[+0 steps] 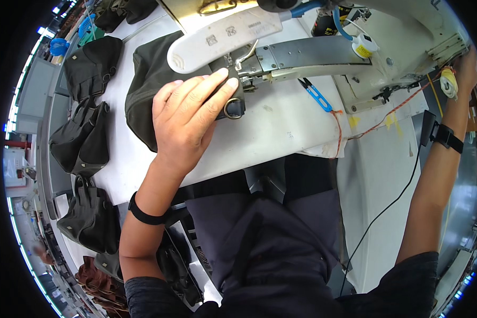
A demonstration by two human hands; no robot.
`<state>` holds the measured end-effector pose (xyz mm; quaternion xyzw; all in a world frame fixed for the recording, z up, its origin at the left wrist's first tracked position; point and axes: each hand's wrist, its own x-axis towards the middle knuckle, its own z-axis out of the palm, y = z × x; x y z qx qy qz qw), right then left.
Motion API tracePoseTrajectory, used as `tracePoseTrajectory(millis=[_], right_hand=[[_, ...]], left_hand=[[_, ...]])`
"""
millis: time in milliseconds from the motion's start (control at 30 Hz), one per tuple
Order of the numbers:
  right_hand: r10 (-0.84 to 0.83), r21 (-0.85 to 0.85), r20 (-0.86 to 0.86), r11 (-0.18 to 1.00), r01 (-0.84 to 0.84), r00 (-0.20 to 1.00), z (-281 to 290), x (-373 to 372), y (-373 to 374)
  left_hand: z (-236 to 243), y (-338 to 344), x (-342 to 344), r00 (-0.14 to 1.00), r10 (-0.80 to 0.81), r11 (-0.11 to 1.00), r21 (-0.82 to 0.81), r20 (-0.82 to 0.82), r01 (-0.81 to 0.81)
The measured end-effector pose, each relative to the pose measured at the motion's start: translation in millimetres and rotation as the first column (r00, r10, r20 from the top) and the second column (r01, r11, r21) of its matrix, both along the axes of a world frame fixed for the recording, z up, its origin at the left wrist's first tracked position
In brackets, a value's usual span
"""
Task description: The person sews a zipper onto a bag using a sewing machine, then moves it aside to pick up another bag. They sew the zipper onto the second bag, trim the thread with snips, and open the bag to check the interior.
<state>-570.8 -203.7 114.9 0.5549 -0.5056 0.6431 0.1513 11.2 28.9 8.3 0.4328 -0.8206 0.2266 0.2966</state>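
Observation:
My left hand (188,108) rests over a dark olive bag (146,79), fingers extended, their tips beside the presser foot of a sewing machine (318,52). Under those fingers is a dark tab with a metal D-ring (233,107). My right hand (464,71) reaches up to the machine's far right end, near the rim of the view; its fingers are mostly hidden. Blue thread snips (316,94) on an orange cord lie on the white table (270,132), right of the bag. A small yellow-white wound bundle (448,82) hangs beside my right hand.
Several olive bags (87,69) line the table's left side. A brown pile (90,286) sits at lower left. Blue plastic items (58,46) stand at back left. A black cable (376,217) hangs from my right wrist. The table's front edge crosses above my lap.

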Motion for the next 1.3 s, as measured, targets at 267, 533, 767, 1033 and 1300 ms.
tracePoseTrajectory(millis=[267, 533, 767, 1033, 1300], right_hand=[[0.23, -0.053, 0.508, 0.97, -0.237, 0.83, -23, 34, 16], [0.254, -0.052, 0.559, 0.961, -0.272, 0.789, -27, 48, 20], [0.296, -0.124, 0.619, 0.951, -0.282, 0.727, -41, 27, 2], [0.272, -0.092, 0.572, 0.959, -0.268, 0.774, -39, 35, 9], [-0.102, 0.186, 0.162, 0.98, 0.072, 0.982, -26, -11, 8]], left_hand=[[2, -3, -1, 1.0, -0.016, 1.0, 0.008, 0.008, 0.016], [4, -2, 1, 0.999, -0.013, 1.0, -0.014, 0.031, 0.014], [1, -5, 1, 0.999, -0.024, 0.999, -0.034, 0.022, 0.025], [-2, -5, 4, 0.999, -0.051, 0.999, -0.005, -0.01, 0.051], [0, 0, 5, 0.998, -0.056, 0.998, 0.023, -0.029, 0.057]])
